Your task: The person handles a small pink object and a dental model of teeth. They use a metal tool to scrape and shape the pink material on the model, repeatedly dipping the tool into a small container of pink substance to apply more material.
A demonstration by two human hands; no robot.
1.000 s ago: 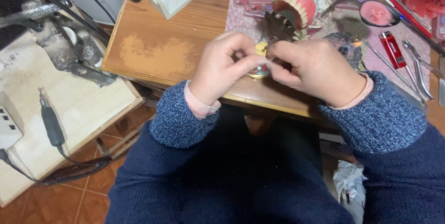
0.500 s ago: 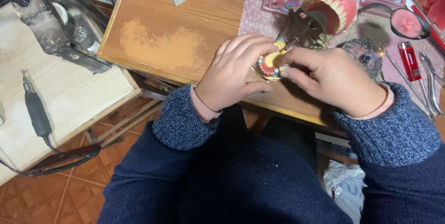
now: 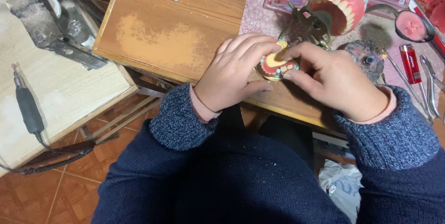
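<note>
Holding a small wax denture (image 3: pixel 276 65) between both hands right at the table (image 3: pixel 176 34) edge. The left hand (image 3: pixel 232 73) curls over its top and side, fingers bent close round it, and the right hand (image 3: pixel 336 82) pinches it from the other side, thumb and forefinger tight on the rim. Red base, yellowish middle, a few teeth already sitting along the front arch, so I'd say setup is partway; how many gaps remain I can't tell, the fingers cover most of it. A bigger finished-looking denture (image 3: pixel 340 3) sits on an articulator (image 3: pixel 308 27) just behind. A red lighter (image 3: pixel 410 61), a dish of pink wax (image 3: pixel 410 24) and metal tools (image 3: pixel 429 85) lie untouched to the right.
</note>
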